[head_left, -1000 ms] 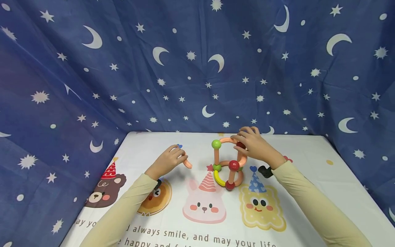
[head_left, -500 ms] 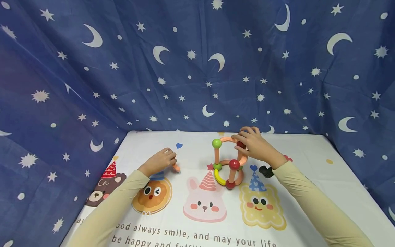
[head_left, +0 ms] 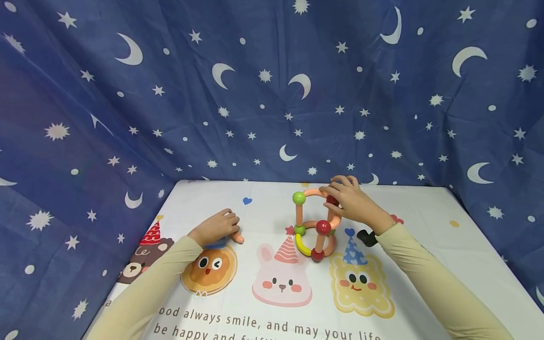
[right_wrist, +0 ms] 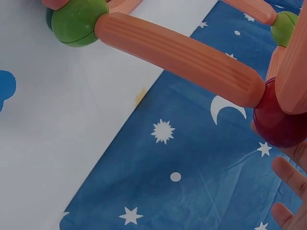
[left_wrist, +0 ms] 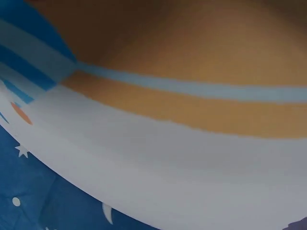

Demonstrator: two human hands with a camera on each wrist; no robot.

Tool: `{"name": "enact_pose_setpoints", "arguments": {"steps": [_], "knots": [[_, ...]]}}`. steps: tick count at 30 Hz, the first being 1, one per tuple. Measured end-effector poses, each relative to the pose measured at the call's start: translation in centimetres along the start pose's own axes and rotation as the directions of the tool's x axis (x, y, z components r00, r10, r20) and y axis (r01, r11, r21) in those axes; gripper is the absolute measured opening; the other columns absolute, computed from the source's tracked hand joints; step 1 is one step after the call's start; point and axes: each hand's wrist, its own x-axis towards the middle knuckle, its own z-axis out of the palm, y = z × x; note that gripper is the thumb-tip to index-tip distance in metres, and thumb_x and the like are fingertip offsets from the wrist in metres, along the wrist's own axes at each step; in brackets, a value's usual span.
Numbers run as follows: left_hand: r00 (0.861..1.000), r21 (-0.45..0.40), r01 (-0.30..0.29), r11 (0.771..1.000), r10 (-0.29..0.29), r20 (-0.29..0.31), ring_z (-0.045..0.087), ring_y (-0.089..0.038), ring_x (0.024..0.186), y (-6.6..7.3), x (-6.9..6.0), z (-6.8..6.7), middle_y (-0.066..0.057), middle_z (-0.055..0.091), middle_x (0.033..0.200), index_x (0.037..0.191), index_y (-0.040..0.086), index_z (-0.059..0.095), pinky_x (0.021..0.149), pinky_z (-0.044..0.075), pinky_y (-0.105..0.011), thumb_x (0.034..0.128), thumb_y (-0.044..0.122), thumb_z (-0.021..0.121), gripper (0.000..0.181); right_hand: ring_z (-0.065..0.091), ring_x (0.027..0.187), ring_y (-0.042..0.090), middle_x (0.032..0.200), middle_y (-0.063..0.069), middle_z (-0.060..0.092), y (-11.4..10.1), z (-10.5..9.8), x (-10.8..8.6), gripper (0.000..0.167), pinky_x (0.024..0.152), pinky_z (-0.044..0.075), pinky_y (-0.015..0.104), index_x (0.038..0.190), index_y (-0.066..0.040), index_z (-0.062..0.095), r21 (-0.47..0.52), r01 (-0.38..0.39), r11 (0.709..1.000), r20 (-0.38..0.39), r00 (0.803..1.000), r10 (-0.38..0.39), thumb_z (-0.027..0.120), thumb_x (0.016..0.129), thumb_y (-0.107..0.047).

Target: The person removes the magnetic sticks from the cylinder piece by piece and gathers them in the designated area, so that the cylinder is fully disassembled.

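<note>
On the right of the table stands a cube-like frame of orange sticks and coloured balls (head_left: 299, 215), with one yellow curved stick (head_left: 303, 245) at its base. My right hand (head_left: 352, 200) grips its top rear corner at a dark red ball (right_wrist: 280, 117); other fingers stick out past it in the right wrist view. My left hand (head_left: 216, 225) is lower left, holding a loose curved orange stick (head_left: 239, 238) at the table surface; its far end is hidden under the fingers. The left wrist view shows mostly printed cloth, without the hand.
A white cloth (head_left: 272, 264) printed with cartoon animals and lettering covers the table. A blue curtain (head_left: 263, 94) with moons and stars stands behind and along the sides. Black wrist gear (head_left: 366, 237) sits at the right wrist.
My left hand has moved left and down to the table with the curved orange stick, away from the frame. The right hand and the frame have stayed where they were.
</note>
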Motion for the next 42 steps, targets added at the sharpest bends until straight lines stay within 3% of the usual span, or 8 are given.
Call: {"name": "enact_pose_setpoints", "arguments": {"steps": [5,9,11,16,20,27,34,42], "knots": [[0.994,-0.073,0.112,0.991,-0.113,-0.014,0.058,-0.018,0.089,-0.3,-0.4,0.0,0.000,0.062,0.091,0.094,0.017,0.065,0.091,0.045,-0.035,0.0774,0.005,0.072,0.022,0.042,0.121,0.034,0.110,0.013,0.065,0.1,0.2,0.0,0.040,0.099,0.026,0.058,0.119,-0.012,0.063,-0.003,0.003,1.000,-0.003,1.000,-0.003,0.069,0.084,-0.032],[0.961,-0.200,0.258,0.945,-0.272,-0.047,0.060,-0.020,0.086,-0.1,-0.6,-0.1,-0.003,0.063,0.088,0.095,0.012,0.063,0.089,0.045,-0.037,0.0807,0.012,0.070,0.016,0.042,0.121,0.034,0.109,0.013,0.065,0.1,0.2,0.0,0.040,0.099,0.026,0.057,0.119,-0.012,0.063,-0.002,0.009,1.000,-0.005,1.000,-0.009,0.068,0.084,-0.032],[0.953,-0.222,0.281,0.933,-0.300,-0.052,0.060,-0.021,0.081,0.3,-0.7,-0.1,-0.003,0.062,0.083,0.093,0.012,0.062,0.087,0.045,-0.039,0.0825,0.020,0.068,0.014,0.042,0.121,0.034,0.109,0.012,0.065,0.1,0.2,0.0,0.040,0.099,0.026,0.057,0.118,-0.012,0.063,-0.001,0.012,1.000,-0.008,1.000,-0.012,0.069,0.084,-0.032],[0.969,-0.228,0.241,0.943,-0.248,0.002,0.059,-0.020,0.077,1.6,-0.6,0.0,-0.001,0.060,0.078,0.093,0.014,0.060,0.086,0.045,-0.041,0.0837,0.043,0.063,0.030,0.043,0.121,0.035,0.107,0.011,0.066,0.0,0.1,0.0,0.040,0.098,0.027,0.057,0.117,-0.011,0.063,-0.010,0.021,1.000,-0.014,1.000,-0.021,0.070,0.083,-0.031],[0.974,-0.244,0.227,0.943,-0.226,0.032,0.058,-0.020,0.080,2.1,-0.5,0.0,0.000,0.060,0.079,0.094,0.016,0.059,0.090,0.043,-0.040,0.0818,0.044,0.066,0.032,0.043,0.121,0.035,0.107,0.011,0.066,0.1,0.1,0.1,0.040,0.098,0.027,0.057,0.117,-0.010,0.063,-0.013,0.025,1.000,-0.014,1.000,-0.025,0.069,0.084,-0.032],[0.989,-0.243,0.138,0.960,-0.145,-0.011,0.057,-0.018,0.083,1.4,-0.2,0.1,0.002,0.061,0.085,0.100,0.017,0.061,0.090,0.044,-0.038,0.0819,0.034,0.068,0.026,0.043,0.121,0.035,0.107,0.011,0.066,0.0,0.1,0.2,0.039,0.099,0.027,0.057,0.116,-0.010,0.064,-0.008,0.029,1.000,-0.014,0.999,-0.029,0.069,0.084,-0.032],[0.995,-0.229,0.098,0.969,-0.091,0.041,0.056,-0.016,0.087,0.3,0.6,0.5,0.005,0.061,0.090,0.110,0.020,0.060,0.090,0.045,-0.037,0.0824,0.040,0.068,0.035,0.043,0.121,0.034,0.107,0.011,0.066,0.1,0.2,0.1,0.039,0.098,0.027,0.057,0.116,-0.010,0.063,-0.007,0.029,1.000,-0.012,1.000,-0.029,0.070,0.083,-0.031],[0.975,-0.222,0.217,0.950,-0.203,0.086,0.059,-0.022,0.091,-0.1,0.8,0.9,-0.002,0.062,0.095,0.106,0.016,0.059,0.093,0.044,-0.041,0.0863,0.036,0.060,0.029,0.042,0.122,0.034,0.109,0.010,0.065,0.0,-0.1,0.1,0.038,0.099,0.026,0.057,0.117,-0.011,0.063,0.000,0.024,1.000,0.005,1.000,-0.024,0.069,0.085,-0.031]]}}
